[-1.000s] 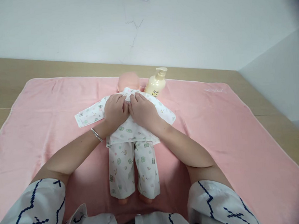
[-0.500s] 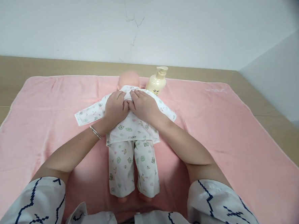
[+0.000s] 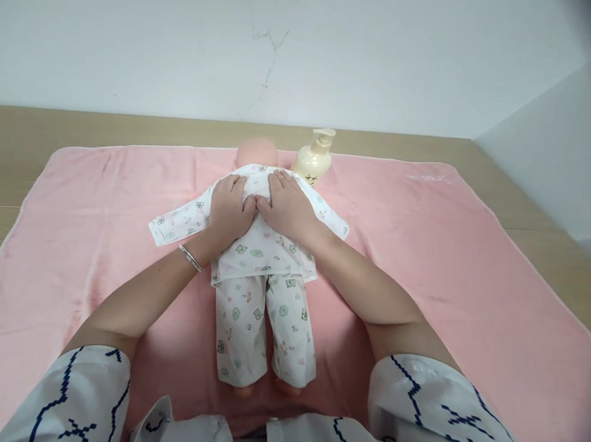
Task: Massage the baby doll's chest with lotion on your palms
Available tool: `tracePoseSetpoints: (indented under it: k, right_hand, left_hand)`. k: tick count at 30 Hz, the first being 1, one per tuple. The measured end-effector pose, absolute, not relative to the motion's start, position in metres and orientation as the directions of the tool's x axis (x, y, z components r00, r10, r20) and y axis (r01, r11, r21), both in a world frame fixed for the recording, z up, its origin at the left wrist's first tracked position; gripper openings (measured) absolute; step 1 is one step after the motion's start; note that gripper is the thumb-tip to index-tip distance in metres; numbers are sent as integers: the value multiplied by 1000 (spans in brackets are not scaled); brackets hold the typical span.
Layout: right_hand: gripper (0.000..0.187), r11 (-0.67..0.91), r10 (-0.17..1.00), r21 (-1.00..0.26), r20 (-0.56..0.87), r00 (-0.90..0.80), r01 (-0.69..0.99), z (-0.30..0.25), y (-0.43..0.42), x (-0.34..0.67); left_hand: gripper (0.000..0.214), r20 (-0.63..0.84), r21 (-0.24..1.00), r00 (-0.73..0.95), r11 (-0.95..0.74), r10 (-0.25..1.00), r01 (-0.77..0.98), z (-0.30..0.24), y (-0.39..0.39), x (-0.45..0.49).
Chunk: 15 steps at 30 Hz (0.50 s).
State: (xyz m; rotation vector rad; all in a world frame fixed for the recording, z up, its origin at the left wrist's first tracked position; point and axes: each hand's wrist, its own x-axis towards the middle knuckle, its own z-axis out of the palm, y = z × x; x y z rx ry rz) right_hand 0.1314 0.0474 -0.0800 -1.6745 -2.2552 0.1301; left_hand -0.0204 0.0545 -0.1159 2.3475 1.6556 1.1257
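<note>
A baby doll (image 3: 255,152) lies stretched out with its bald head away from me and no face showing. It wears a white printed top (image 3: 257,256) and matching trousers (image 3: 241,331), with the feet just peeking out at the hems. My left hand (image 3: 230,208) rests flat on the left side of the doll's upper back, fingers extended. Mirroring it on the right side, my right hand (image 3: 289,207) also lies flat on the top. The two thumbs nearly meet in the middle. Neither hand grips anything.
Beside the doll's head, on the right, stands a cream pump bottle (image 3: 313,160). A pink blanket (image 3: 418,260) is spread under everything on a wooden table (image 3: 542,246). Behind the table rises a white wall (image 3: 165,62) with cracks.
My fingertips have moved apart, the right hand's shifting right, so more of the top shows between them. The doll and bottle keep their places on the blanket.
</note>
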Motion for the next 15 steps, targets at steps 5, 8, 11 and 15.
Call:
tracePoseSetpoints:
  k: [5,8,11,15]
  right_hand:
    - [50,327,901,-179,356,-248,928,-82,36,127]
    - [53,329,880,-106,396,-264,938,-80,29,124]
    - [54,315,899,-120,356,-256,941,-79,32,124]
    - [57,344,915,-176,282,-287,922,-81,45,128]
  left_hand:
    - [34,604,401,184,-495,776,771,-116,50,-23]
    - [31,618,373,148,-453,772,810,-114,45,-21]
    - [34,571,390,108,-385,813,836,-114,45,-19]
    - [43,520,409,118,-368,846,835,-116,51,-19]
